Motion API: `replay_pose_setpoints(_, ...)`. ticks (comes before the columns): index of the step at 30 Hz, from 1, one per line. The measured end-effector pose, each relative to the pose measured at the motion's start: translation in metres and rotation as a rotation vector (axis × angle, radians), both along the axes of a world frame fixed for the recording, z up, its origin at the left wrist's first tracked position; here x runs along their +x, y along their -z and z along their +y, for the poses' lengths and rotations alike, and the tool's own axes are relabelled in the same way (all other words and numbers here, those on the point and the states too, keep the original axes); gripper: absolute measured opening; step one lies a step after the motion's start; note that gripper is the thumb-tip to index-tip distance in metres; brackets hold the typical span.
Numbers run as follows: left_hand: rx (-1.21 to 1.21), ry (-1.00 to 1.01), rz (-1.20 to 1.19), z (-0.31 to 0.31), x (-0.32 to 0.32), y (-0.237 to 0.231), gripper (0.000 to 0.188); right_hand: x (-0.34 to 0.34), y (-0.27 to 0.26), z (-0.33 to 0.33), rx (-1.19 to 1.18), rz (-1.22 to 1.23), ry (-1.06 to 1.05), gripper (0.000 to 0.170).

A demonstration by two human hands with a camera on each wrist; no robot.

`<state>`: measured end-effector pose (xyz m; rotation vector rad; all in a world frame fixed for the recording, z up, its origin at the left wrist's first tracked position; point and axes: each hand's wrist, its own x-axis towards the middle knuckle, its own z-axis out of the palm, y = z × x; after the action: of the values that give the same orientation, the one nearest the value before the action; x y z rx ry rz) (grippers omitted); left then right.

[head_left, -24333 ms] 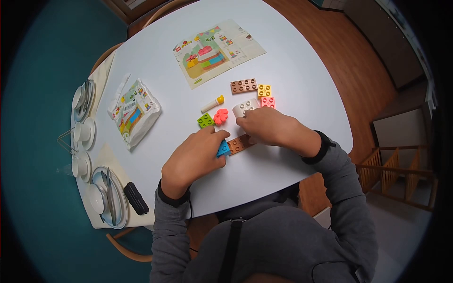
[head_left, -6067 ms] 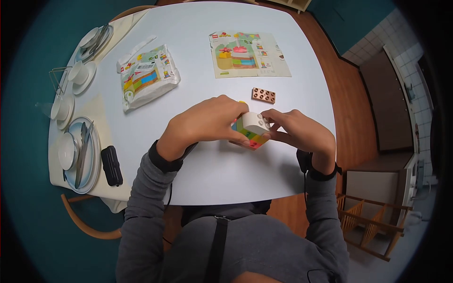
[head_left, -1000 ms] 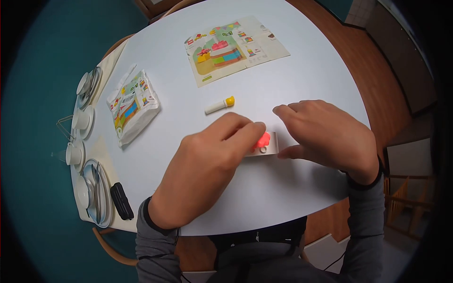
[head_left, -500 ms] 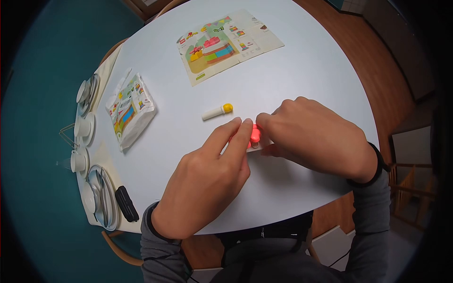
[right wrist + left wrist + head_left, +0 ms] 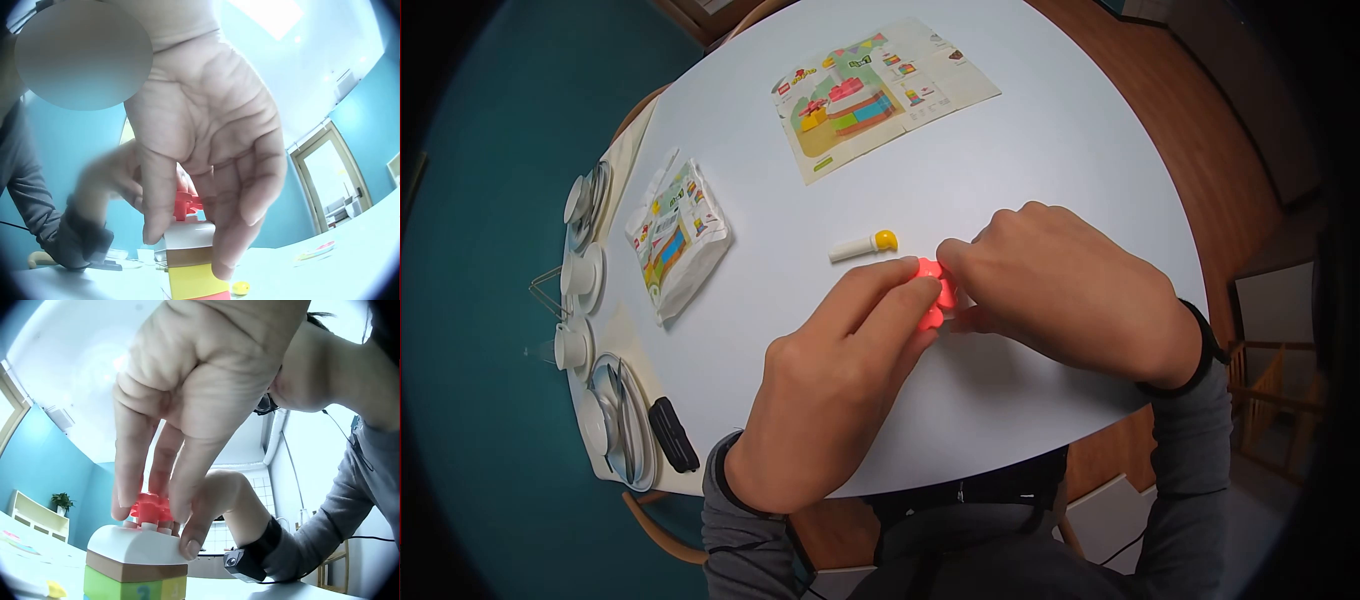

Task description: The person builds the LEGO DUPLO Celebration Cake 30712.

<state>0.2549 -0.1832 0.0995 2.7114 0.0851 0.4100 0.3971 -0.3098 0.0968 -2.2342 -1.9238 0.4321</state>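
A small stack of toy building bricks stands on the table below both hands. Its rounded white brick (image 5: 134,545) is at the top, with a brown brick (image 5: 134,570) under it, then green (image 5: 112,584) and yellow (image 5: 197,281) ones. My left hand (image 5: 825,375) pinches a pink-red flower piece (image 5: 149,507) right at the white brick's studs. Thumb and fingers of my right hand (image 5: 1070,295) grip the stack from either side, near the white brick. From the head view, hands and flower hide most of the stack. Just beyond the left fingertips lies a white candle piece (image 5: 865,246) with a yellow tip.
A printed instruction sheet (image 5: 880,95) lies at the table's far side. To the left is an opened white bag (image 5: 683,245). Plates (image 5: 640,440), cups (image 5: 572,345) and a black case (image 5: 673,435) line the left edge.
The right hand, spread beside the stack a second ago, has moved left and now grips it. The left hand still pinches the flower, which has turned and shifted slightly left in view.
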Motion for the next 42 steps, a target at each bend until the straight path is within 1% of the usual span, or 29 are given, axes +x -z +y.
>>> replay_pose_setpoints(1, -0.035, -0.024, 0.016, 0.000, 0.001, 0.000, 0.033, 0.000, 0.002, -0.001, 0.002, 0.000, 0.000, 0.009)
replay_pose_setpoints(3, -0.070, -0.049, 0.031, 0.000, 0.002, 0.001, 0.031, 0.001, 0.007, -0.003, 0.122, -0.032, -0.019, 0.009)
replay_pose_setpoints(4, -0.034, -0.044, 0.025, 0.001, 0.002, 0.001, 0.029, 0.001, 0.006, -0.003, 0.122, -0.031, -0.019, 0.009)
replay_pose_setpoints(5, 0.002, -0.038, 0.019, 0.001, 0.002, 0.001, 0.027, 0.001, 0.004, -0.001, 0.074, -0.032, -0.015, 0.009)
replay_pose_setpoints(7, 0.014, -0.029, 0.011, 0.002, 0.002, 0.001, 0.026, 0.001, 0.006, -0.001, 0.028, -0.031, -0.011, 0.009)
replay_pose_setpoints(8, 0.026, -0.019, 0.002, 0.002, 0.002, 0.001, 0.025, 0.001, 0.011, -0.001, 0.080, -0.046, -0.011, 0.015)
replay_pose_setpoints(9, 0.027, -0.018, 0.003, 0.002, 0.001, 0.002, 0.025, 0.001, 0.014, -0.001, 0.133, -0.060, -0.010, 0.025)
replay_pose_setpoints(11, 0.131, -0.030, 0.008, 0.001, 0.000, 0.003, 0.023, 0.001, 0.013, -0.002, 0.135, -0.061, -0.012, 0.025)
replay_pose_setpoints(12, 0.131, -0.030, 0.009, 0.002, -0.001, 0.004, 0.023, 0.002, 0.013, -0.002, 0.137, -0.064, -0.016, 0.025)
replay_pose_setpoints(14, 0.183, 0.070, 0.045, 0.006, -0.004, 0.004, 0.030, 0.002, 0.014, -0.002, 0.146, -0.064, -0.021, 0.025)
replay_pose_setpoints(17, 0.200, 0.043, -0.013, 0.000, -0.005, 0.011, 0.028, 0.002, 0.013, -0.002, 0.151, -0.058, -0.022, 0.025)
replay_pose_setpoints(20, 0.210, 0.026, -0.007, -0.004, -0.005, 0.009, 0.028, 0.002, 0.011, -0.001, 0.129, -0.048, -0.019, 0.025)
replay_pose_setpoints(21, 0.210, 0.027, -0.007, -0.004, -0.004, 0.010, 0.028, 0.002, 0.010, 0.000, 0.110, -0.046, -0.016, 0.025)
replay_pose_setpoints(23, 0.243, 0.056, -0.085, -0.003, -0.002, 0.013, 0.028, 0.002, 0.010, -0.001, 0.128, -0.016, -0.007, 0.025)
replay_pose_setpoints(25, 0.256, 0.056, -0.089, -0.005, -0.002, 0.014, 0.028, 0.002, 0.011, -0.001, 0.145, 0.014, 0.000, 0.025)
replay_pose_setpoints(29, 0.287, 0.069, -0.089, -0.003, -0.002, 0.016, 0.026, 0.002, 0.014, -0.001, 0.173, -0.024, -0.006, 0.024)
replay_pose_setpoints(31, 0.281, 0.064, -0.088, -0.002, -0.001, 0.015, 0.026, 0.001, 0.014, -0.001, 0.190, -0.021, 0.001, 0.023)
replay_pose_setpoints(33, 0.275, 0.057, -0.088, 0.000, 0.000, 0.013, 0.025, 0.002, 0.012, 0.000, 0.137, -0.001, 0.001, 0.022)
replay_pose_setpoints(39, 0.232, 0.064, -0.027, 0.003, 0.002, 0.004, 0.022, 0.002, 0.013, 0.001, 0.161, 0.034, 0.013, 0.020)
replay_pose_setpoints(42, 0.062, 0.019, 0.006, 0.009, 0.008, 0.000, 0.025, 0.003, 0.010, 0.002, 0.114, 0.039, 0.018, 0.020)
